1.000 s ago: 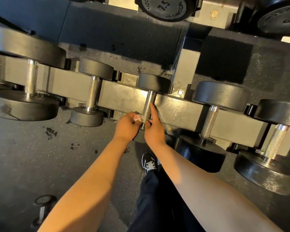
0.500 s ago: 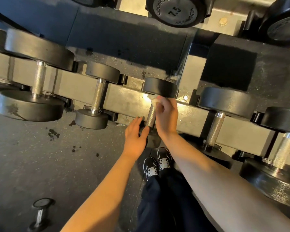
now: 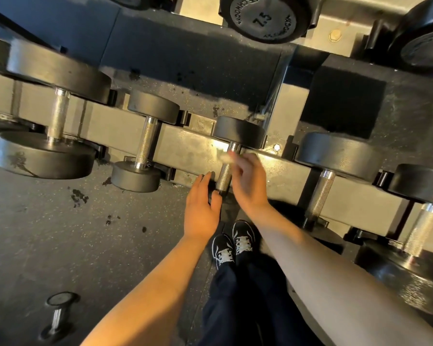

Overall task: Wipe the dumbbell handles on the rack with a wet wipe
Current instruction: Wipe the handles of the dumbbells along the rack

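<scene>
We are mid-wipe: our right hand pinches the wet wipe against the small dumbbell's handle, left hand relaxed beside it; next, the neighbouring handle.

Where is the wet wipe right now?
Head view, centre: the wet wipe is pinched in the right hand against the upper end of the middle dumbbell's handle.
</scene>
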Motion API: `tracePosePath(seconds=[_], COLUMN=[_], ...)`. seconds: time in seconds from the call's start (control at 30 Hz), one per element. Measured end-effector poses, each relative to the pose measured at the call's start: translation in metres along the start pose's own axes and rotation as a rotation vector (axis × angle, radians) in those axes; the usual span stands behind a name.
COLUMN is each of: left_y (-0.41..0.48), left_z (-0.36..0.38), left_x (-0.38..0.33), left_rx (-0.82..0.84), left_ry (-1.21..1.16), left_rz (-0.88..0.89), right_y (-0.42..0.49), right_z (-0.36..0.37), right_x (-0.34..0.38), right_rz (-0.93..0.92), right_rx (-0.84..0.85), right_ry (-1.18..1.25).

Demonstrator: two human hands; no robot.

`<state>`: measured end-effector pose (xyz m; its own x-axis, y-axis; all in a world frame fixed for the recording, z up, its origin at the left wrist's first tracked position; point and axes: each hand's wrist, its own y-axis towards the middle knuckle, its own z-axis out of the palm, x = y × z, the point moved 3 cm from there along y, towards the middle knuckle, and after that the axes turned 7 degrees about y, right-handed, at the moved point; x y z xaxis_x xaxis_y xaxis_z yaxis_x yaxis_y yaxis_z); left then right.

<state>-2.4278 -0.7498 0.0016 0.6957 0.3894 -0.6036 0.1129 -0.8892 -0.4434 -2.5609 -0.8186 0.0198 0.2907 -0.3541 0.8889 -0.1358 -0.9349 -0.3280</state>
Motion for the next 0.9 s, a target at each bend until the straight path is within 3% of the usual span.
tracePosePath(seconds=[0.07,0.2,0.4,0.53,0.6,0.67,0.8,0.9], left_y=[0.000,0.000,-0.001,0.001,0.004,0.008,0.009,0.008], left_z=[0.000,0.002,0.002,0.002,0.001,0.001,0.001,0.001], left_x=[-0.001,0.000,-0.004,-0.007,-0.011,-0.014,-0.019,-0.018], left_rx=[-0.014,-0.027,-0.037,-0.069,-0.101,-0.094,-0.097,-0.083], left_ry=[0.003,0.059,0.056,0.154,0.265,0.260,0.096,0.097], left_rz=[-0.005,-0.024,-0.024,0.004,0.075,0.122,0.042,0.041], right_y=[0.011,-0.025,-0.035,0.007,0.013,-0.001,-0.042,-0.040], right_z=[-0.001,0.019,0.007,-0.004,0.003,0.010,0.011,0.007], right_x=[0.007,-0.023,-0.025,-0.005,-0.007,-0.013,-0.035,-0.038], right_rz=[-0.014,-0.034,0.040,0.003,-0.002,-0.086,-0.275,-0.280], right_rx=[-0.096,0.048,0.109,-0.150,-0.174,-0.120,-0.076,-0.042], right_ry=[0.010,-0.150,-0.106,0.024,-0.041,-0.193,-0.345,-0.335])
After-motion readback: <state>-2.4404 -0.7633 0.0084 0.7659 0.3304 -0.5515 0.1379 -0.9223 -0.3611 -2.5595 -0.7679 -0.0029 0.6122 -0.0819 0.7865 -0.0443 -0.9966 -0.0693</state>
